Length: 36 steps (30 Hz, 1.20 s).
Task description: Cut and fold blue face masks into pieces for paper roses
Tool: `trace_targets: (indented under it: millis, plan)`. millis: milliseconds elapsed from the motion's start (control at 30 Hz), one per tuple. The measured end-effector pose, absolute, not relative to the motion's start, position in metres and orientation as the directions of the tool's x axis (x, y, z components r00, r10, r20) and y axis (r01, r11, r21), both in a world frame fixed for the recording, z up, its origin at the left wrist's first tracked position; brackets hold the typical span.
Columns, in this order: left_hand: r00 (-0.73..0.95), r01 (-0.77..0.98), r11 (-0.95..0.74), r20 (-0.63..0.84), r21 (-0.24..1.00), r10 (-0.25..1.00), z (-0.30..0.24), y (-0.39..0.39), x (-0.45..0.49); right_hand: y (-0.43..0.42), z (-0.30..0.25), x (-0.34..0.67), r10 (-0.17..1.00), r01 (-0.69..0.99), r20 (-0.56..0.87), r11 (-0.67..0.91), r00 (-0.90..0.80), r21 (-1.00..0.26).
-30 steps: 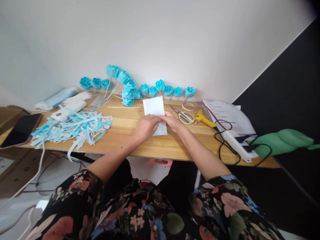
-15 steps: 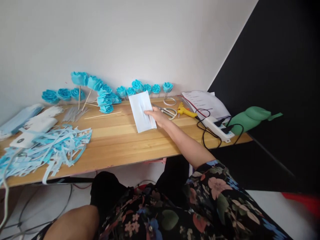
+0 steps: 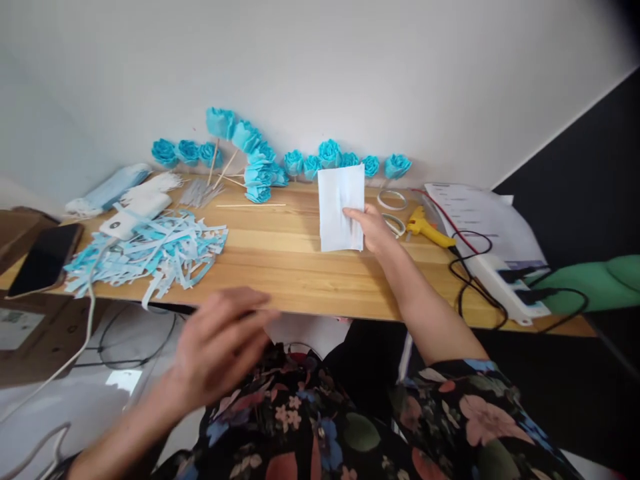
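Observation:
My right hand (image 3: 373,227) is closed on a pale blue-white rectangular sheet (image 3: 333,210), the thumb across its face and the other fingers behind it. The sheet is held up over the table in front of the blue flowers. In front of the table edge, my left hand (image 3: 220,340) is raised, blurred by motion, with fingers stretched out and nothing seen in them. Just behind my right hand lie scissors (image 3: 399,230), mostly hidden. A yellow glue gun (image 3: 429,228) rests to their right.
Several blue flowers (image 3: 260,175) stand along the wall. A heap of cut strips (image 3: 165,257) and a white device (image 3: 125,223) with a cable lie left, near a phone (image 3: 47,257). At right are a power strip (image 3: 505,293), papers (image 3: 487,220) and a green roll (image 3: 590,280).
My left hand has come into view from the lower left. My right hand still grips the sheet, now turned more upright. The view has swung left, so the table appears further right.

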State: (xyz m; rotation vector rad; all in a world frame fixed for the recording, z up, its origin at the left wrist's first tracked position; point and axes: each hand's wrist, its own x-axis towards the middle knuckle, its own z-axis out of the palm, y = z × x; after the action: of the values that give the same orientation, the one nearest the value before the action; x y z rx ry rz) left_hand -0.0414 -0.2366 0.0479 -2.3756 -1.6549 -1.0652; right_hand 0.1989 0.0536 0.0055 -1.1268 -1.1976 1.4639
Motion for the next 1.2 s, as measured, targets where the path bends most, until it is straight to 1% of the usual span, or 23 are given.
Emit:
trace_targets:
  millis: [67, 100, 167, 200, 267, 300, 400, 467, 500, 533, 567, 633, 700, 767, 867, 900, 933, 1000, 1033, 1067, 1100, 1167, 1200]
  plan:
    - [-0.016, 0.939, -0.175, 0.543, 0.297, 0.840, 0.044, -0.233, -0.077, 0.055, 0.005, 0.200, 0.980, -0.085, -0.104, -0.119, -0.170, -0.989]
    - [-0.167, 0.960, 0.026, 0.497, 0.278, 0.851, 0.041, -0.234, -0.097, 0.055, 0.005, 0.200, 0.981, -0.085, -0.097, -0.112, -0.169, -0.990]
    - [-0.445, 0.896, 0.417, 0.354, 0.156, 0.823, 0.031, -0.240, -0.134, 0.055, 0.005, 0.200, 0.982, -0.094, -0.088, -0.105, -0.169, -0.990]
    - [-0.536, 0.842, 0.529, 0.273, 0.105, 0.799, 0.025, -0.243, -0.150, 0.055, 0.004, 0.200, 0.982, -0.100, -0.087, -0.105, -0.166, -0.989]
    - [-0.622, 0.783, 0.617, 0.098, 0.073, 0.777, 0.013, -0.250, -0.171, 0.055, 0.004, 0.199, 0.984, -0.108, -0.092, -0.109, -0.152, -0.988]
    - [-0.634, 0.772, 0.628, 0.051, 0.096, 0.772, 0.008, -0.252, -0.177, 0.054, 0.004, 0.198, 0.985, -0.110, -0.095, -0.111, -0.144, -0.988]
    - [-0.647, 0.753, 0.641, -0.010, 0.148, 0.762, 0.002, -0.253, -0.182, 0.054, 0.004, 0.197, 0.987, -0.114, -0.107, -0.121, -0.123, -0.986]
    - [-0.680, 0.724, 0.678, -0.032, 0.126, 0.732, 0.011, -0.248, -0.184, 0.055, 0.005, 0.198, 0.987, -0.114, -0.109, -0.123, -0.119, -0.986]
    - [-0.697, 0.711, 0.694, -0.011, 0.111, 0.717, 0.018, -0.243, -0.186, 0.055, 0.005, 0.198, 0.987, -0.111, -0.106, -0.120, -0.119, -0.987]
    - [-0.700, 0.713, 0.694, 0.044, 0.105, 0.713, 0.027, -0.237, -0.190, 0.055, 0.005, 0.199, 0.988, -0.107, -0.099, -0.112, -0.122, -0.988]
    - [-0.685, 0.728, 0.677, 0.176, 0.111, 0.707, 0.037, -0.229, -0.194, 0.056, 0.005, 0.199, 0.988, -0.101, -0.091, -0.104, -0.126, -0.989]
    - [-0.561, 0.813, 0.575, 0.384, 0.090, 0.733, 0.054, -0.208, -0.205, 0.056, 0.005, 0.200, 0.988, -0.090, -0.080, -0.093, -0.133, -0.992]
    - [-0.458, 0.870, 0.486, 0.504, 0.084, 0.732, 0.062, -0.183, -0.216, 0.057, 0.006, 0.200, 0.987, -0.091, -0.082, -0.095, -0.140, -0.991]
    - [-0.412, 0.901, 0.424, 0.480, 0.088, 0.775, 0.061, -0.159, -0.220, 0.057, 0.007, 0.200, 0.987, -0.112, -0.089, -0.104, -0.136, -0.988]
    - [-0.240, 0.971, 0.232, 0.343, 0.065, 0.908, 0.052, -0.131, -0.208, 0.057, 0.009, 0.200, 0.989, -0.148, -0.109, -0.123, -0.100, -0.981]
    - [-0.178, 0.984, 0.165, 0.347, 0.066, 0.921, 0.051, -0.124, -0.198, 0.057, 0.009, 0.200, 0.989, -0.153, -0.118, -0.132, -0.093, -0.979]
    - [-0.157, 0.987, 0.127, 0.412, 0.101, 0.897, 0.050, -0.117, -0.185, 0.057, 0.010, 0.200, 0.987, -0.157, -0.125, -0.140, -0.104, -0.978]
    - [-0.085, 0.974, -0.029, 0.483, 0.223, 0.871, 0.052, -0.103, -0.154, 0.057, 0.010, 0.201, 0.980, -0.158, -0.134, -0.157, -0.147, -0.975]
    - [-0.058, 0.941, -0.123, 0.508, 0.316, 0.860, 0.053, -0.096, -0.137, 0.056, 0.011, 0.201, 0.979, -0.160, -0.122, -0.148, -0.160, -0.976]
    - [-0.040, 0.882, -0.199, 0.489, 0.427, 0.871, 0.054, -0.087, -0.119, 0.055, 0.011, 0.201, 0.978, -0.156, -0.118, -0.145, -0.170, -0.977]
    - [-0.046, 0.797, -0.235, 0.444, 0.556, 0.895, 0.053, -0.078, -0.101, 0.055, 0.012, 0.202, 0.975, -0.160, -0.113, -0.145, -0.192, -0.976]
    - [-0.069, 0.559, -0.193, 0.277, 0.806, 0.958, 0.047, -0.057, -0.066, 0.053, 0.013, 0.202, 0.971, -0.172, -0.108, -0.146, -0.213, -0.974]
    - [-0.057, 0.439, -0.162, 0.208, 0.884, 0.977, 0.043, -0.046, -0.050, 0.052, 0.013, 0.203, 0.967, -0.178, -0.106, -0.149, -0.230, -0.973]
